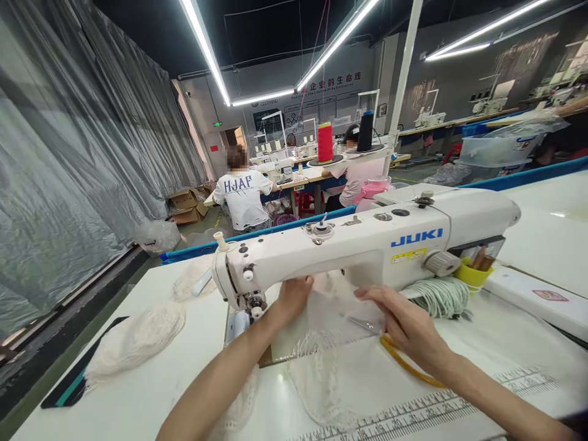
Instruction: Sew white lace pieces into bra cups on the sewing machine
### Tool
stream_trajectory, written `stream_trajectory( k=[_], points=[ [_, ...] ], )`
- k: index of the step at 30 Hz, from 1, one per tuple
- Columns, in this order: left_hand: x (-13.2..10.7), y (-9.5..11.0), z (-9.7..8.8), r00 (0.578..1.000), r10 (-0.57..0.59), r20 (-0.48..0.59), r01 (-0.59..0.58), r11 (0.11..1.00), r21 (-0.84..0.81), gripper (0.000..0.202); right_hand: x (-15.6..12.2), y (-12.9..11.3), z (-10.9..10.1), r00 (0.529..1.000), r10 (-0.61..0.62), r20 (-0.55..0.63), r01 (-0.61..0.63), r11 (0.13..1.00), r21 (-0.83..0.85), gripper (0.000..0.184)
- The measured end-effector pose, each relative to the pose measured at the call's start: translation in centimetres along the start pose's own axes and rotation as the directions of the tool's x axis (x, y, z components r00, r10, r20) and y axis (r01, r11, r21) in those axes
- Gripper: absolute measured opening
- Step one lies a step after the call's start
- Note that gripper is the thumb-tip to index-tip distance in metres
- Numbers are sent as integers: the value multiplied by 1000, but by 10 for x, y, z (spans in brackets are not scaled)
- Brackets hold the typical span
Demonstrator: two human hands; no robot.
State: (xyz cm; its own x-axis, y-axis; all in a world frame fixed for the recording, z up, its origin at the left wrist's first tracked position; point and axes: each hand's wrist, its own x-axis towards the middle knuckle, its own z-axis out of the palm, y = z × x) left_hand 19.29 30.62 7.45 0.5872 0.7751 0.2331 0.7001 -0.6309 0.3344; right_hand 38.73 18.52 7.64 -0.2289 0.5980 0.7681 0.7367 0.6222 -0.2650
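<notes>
Flanking pale fabric at the sewing machine, left hand and right hand are apart — grips unclear. A white pile hugs the bench's left edge, likely for easy reach

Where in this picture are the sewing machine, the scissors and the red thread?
Sewing machine (321, 248): head view, on the front of its long white body.
Scissors (403, 365): head view, on the yellow-orange handle.
Red thread (325, 144): head view, on the middle of the wound spool.
</notes>
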Motion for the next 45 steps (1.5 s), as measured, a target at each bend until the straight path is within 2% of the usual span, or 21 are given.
stream_trajectory(
  k=[2,6,8,9,10,11,13,14,15,18,20,24,27,29,31,32,34,36,37,39,45],
  points=[
    [-7,4,-8,999,-16,45,14,999,30,20,-4,-6,-11,1000,-8,-23,9,1000,28,29],
    [-31,33,-25,998,-10,65,11,1000,-20,37,-12,-28,-33,997,-29,-77,34,997,67,29],
    [-49,53,-33,995,16,100,-1,989,-150,35,-16,-41,-44,994,-22,-106,28,998,53,31],
    [-59,64,-37,990,24,141,19,954,-299,32,-19,-48,-48,993,-11,-117,17,999,45,32],
    [-69,74,-39,979,16,205,101,831,-547,33,-21,-54,-52,991,2,-131,3,999,38,32],
    [-78,84,-41,963,17,269,195,643,-741,40,-24,-60,-55,990,13,-142,-8,999,33,32],
    [-94,98,-42,942,20,335,317,276,-907,57,-31,-69,-59,988,19,-152,-17,1000,20,32],
    [-101,103,-42,939,19,342,333,186,-925,64,-35,-73,-59,989,14,-144,-13,1000,10,32],
    [-108,107,-42,940,17,341,336,139,-932,69,-39,-76,-59,992,2,-128,-2,1000,-5,31],
    [-125,113,-41,929,44,368,365,54,-929,77,-52,-85,-58,997,-41,-58,37,998,-60,31],
    [-136,114,-40,926,17,376,375,63,-925,74,-61,-92,-57,999,-47,-19,45,995,-90,32],
    [-162,109,-39,931,-147,335,362,254,-897,58,-81,-106,-60,984,-110,143,124,988,-91,34],
    [-186,97,-43,930,-129,346,368,361,-857,50,-89,-115,-60,957,-179,227,188,982,-17,38],
    [-204,91,-49,915,-60,399,388,405,-828,44,-88,-122,-55,977,-46,206,26,995,97,41],
    [-220,87,-56,891,-7,454,412,433,-802,40,-80,-131,-43,947,148,286,-231,931,282,42],
    [-227,86,-60,880,9,475,422,444,-790,39,-75,-137,-34,903,196,383,-343,865,367,47],
    [-240,83,-66,867,13,498,438,456,-775,37,-65,-149,-14,791,162,590,-494,739,458,55],
    [-253,77,-69,860,-15,510,462,448,-766,35,-58,-161,4,689,118,715,-587,668,456,41],
    [-260,74,-70,857,-41,513,477,438,-762,34,-56,-167,12,653,124,747,-624,647,438,35],
    [-274,66,-71,850,-93,518,505,422,-753,31,-54,-176,24,621,153,768,-662,626,411,38],
    [-297,47,-65,826,-145,544,552,398,-733,24,-55,-185,34,661,172,730,-593,715,369,37]
  ],
)
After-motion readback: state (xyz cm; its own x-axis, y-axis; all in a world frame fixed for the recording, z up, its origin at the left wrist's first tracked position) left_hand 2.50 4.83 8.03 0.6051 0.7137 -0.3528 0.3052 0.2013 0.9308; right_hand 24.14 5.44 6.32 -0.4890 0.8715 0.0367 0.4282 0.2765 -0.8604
